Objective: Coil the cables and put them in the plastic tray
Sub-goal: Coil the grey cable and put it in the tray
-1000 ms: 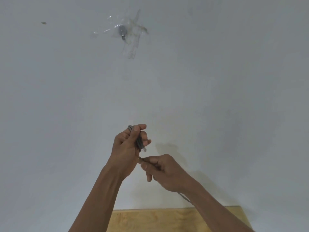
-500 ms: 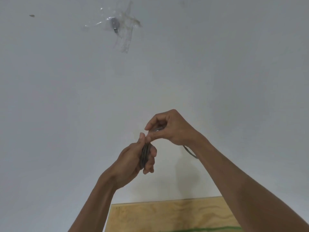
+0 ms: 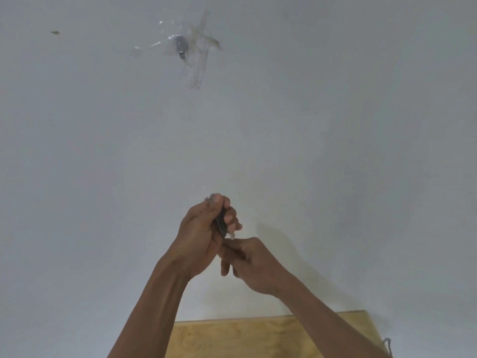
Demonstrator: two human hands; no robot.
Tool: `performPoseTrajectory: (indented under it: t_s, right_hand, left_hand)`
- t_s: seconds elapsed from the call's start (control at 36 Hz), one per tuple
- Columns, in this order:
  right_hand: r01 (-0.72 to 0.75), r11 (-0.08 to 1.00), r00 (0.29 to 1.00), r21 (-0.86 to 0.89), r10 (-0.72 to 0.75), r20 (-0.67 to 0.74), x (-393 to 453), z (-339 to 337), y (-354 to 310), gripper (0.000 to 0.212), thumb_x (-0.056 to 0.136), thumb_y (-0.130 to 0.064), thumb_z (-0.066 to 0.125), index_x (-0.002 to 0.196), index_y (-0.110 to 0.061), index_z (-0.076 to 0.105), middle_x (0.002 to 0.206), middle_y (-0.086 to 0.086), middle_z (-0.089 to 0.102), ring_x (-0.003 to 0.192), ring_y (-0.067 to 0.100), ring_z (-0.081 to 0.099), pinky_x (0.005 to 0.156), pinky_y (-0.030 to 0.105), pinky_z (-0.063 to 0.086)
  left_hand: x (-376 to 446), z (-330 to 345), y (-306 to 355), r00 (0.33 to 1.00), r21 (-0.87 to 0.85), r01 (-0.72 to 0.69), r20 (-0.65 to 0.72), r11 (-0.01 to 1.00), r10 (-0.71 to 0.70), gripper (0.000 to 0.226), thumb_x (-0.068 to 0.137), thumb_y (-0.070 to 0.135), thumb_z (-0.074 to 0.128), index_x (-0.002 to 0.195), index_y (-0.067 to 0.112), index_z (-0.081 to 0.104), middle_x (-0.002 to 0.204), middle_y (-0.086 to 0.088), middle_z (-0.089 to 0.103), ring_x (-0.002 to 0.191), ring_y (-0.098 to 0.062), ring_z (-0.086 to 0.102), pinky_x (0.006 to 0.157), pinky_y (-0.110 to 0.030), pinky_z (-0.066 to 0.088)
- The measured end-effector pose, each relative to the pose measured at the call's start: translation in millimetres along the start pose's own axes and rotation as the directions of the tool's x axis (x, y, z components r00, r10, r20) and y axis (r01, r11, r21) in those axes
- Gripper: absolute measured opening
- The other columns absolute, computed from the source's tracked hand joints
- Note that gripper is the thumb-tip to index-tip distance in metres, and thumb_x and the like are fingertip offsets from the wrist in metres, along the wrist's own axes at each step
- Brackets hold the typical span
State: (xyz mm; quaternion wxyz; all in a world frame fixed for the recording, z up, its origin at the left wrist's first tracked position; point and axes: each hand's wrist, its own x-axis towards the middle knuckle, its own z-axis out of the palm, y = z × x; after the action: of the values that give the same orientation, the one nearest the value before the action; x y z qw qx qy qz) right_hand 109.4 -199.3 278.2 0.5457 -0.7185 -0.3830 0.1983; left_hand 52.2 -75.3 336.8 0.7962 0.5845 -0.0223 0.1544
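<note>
Both hands work one cable: left hand [image 3: 204, 236] clenches the gray coil [image 3: 222, 223]; right hand [image 3: 247, 262], down from above it, pinches another wrap underneath.

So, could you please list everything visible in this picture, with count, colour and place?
Cable coil: one, dark grey, held upright in the left grip.
Cable tail: one grey bit, low right beside the board.
Wooden board: one, pale plywood, bottom centre.
Wall: white, fills the background.
Metal hook under clear tape: one, silver, high on the wall.
Small mark: one, brownish, upper left.
Left hand: grips the coil.
Right hand: just below the coil, fingers curled; what it pinches is unclear.
</note>
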Motion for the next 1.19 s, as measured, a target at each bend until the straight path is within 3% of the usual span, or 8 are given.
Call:
performPoseTrajectory:
  t_s: [0.17,0.33,0.44,0.67,0.89,0.94,1.03,1.19]
  right_hand:
    - [0.11,0.983,0.992,-0.147,-0.119,-0.051,-8,-7,-4,0.02,0.095,-0.033,0.065,0.091,-0.016,0.074,0.053,-0.008,0.053,0.045,0.005,0.045,0.052,0.016,0.039]
    - [0.245,0.934,0.964,-0.259,-0.263,-0.037,7,-39,-38,0.007,0.086,-0.023,0.074,0.081,-0.019,0.076,0.07,-0.01,0.073,0.053,0.01,0.055,0.055,0.026,0.045]
    - [0.27,0.937,0.961,-0.222,-0.277,0.001,20,-58,-54,0.015,0.074,-0.02,0.087,0.081,-0.013,0.076,0.075,-0.001,0.076,0.075,0.017,0.073,0.077,0.037,0.059]
    - [0.224,0.971,0.974,0.077,-0.22,-0.061,39,-73,-44,0.017,0.076,-0.019,0.085,0.083,-0.007,0.075,0.074,0.011,0.068,0.066,0.023,0.053,0.062,0.032,0.044]
    - [0.13,0.888,0.99,0.441,-0.139,-0.012,16,-43,-16,0.015,0.092,-0.013,0.062,0.078,-0.008,0.058,0.053,-0.002,0.06,0.042,0.004,0.053,0.045,0.012,0.043]
    - [0.153,0.908,0.988,0.39,-0.141,-0.059,12,-33,-9,0.021,0.083,-0.04,0.073,0.073,-0.023,0.063,0.058,-0.004,0.058,0.05,0.006,0.052,0.054,0.018,0.045]
    - [0.111,0.975,0.99,0.191,-0.091,-0.109,5,-23,-12,0.036,0.101,-0.026,0.057,0.065,-0.023,0.064,0.061,-0.007,0.062,0.055,0.014,0.051,0.059,0.033,0.046]
    - [0.116,0.991,0.977,0.072,-0.101,-0.186,-3,-20,-24,0.04,0.101,-0.028,0.057,0.063,-0.013,0.06,0.057,0.005,0.06,0.048,0.015,0.044,0.051,0.027,0.038]
  left_hand:
    - [14,-26,3,0.987,0.581,-0.114,-0.028,0.806,0.16,0.034,0.107,0.026,0.043,0.086,0.005,0.06,0.072,-0.004,0.062,0.072,-0.023,0.059,0.079,-0.048,0.048]
    - [3,-29,-3,0.998,0.7,-0.04,0.069,0.713,-0.012,0.053,0.108,0.037,0.034,0.078,0.003,0.061,0.066,-0.001,0.058,0.064,-0.012,0.051,0.066,-0.025,0.042]
    - [-8,-19,-14,0.981,0.566,0.079,0.102,0.821,-0.165,0.074,0.104,0.057,0.021,0.078,0.004,0.066,0.065,-0.014,0.058,0.064,-0.023,0.054,0.074,-0.039,0.046]
    - [-18,2,-10,0.937,0.041,0.279,0.21,0.96,-0.281,0.061,0.1,0.061,0.037,0.076,0.008,0.056,0.062,-0.009,0.038,0.053,-0.026,0.042,0.069,-0.037,0.049]
    - [-10,16,-3,0.952,-0.077,0.124,0.292,0.989,-0.097,0.033,0.102,0.031,0.046,0.08,0.008,0.056,0.068,-0.01,0.05,0.064,-0.027,0.057,0.081,-0.043,0.052]
    - [-6,17,0,0.962,-0.026,0.074,0.265,0.997,-0.065,0.032,0.1,0.034,0.049,0.082,0.009,0.058,0.071,-0.011,0.052,0.069,-0.027,0.061,0.072,-0.049,0.044]
    - [0,16,5,0.978,-0.025,0.003,0.209,1.0,0.002,0.03,0.1,0.034,0.05,0.083,0.01,0.057,0.073,-0.01,0.054,0.071,-0.026,0.063,0.061,-0.045,0.047]
    - [11,15,11,0.986,-0.029,-0.092,0.134,0.995,0.095,0.031,0.103,0.027,0.044,0.08,0.008,0.057,0.07,-0.009,0.053,0.068,-0.025,0.06,0.084,-0.037,0.055]
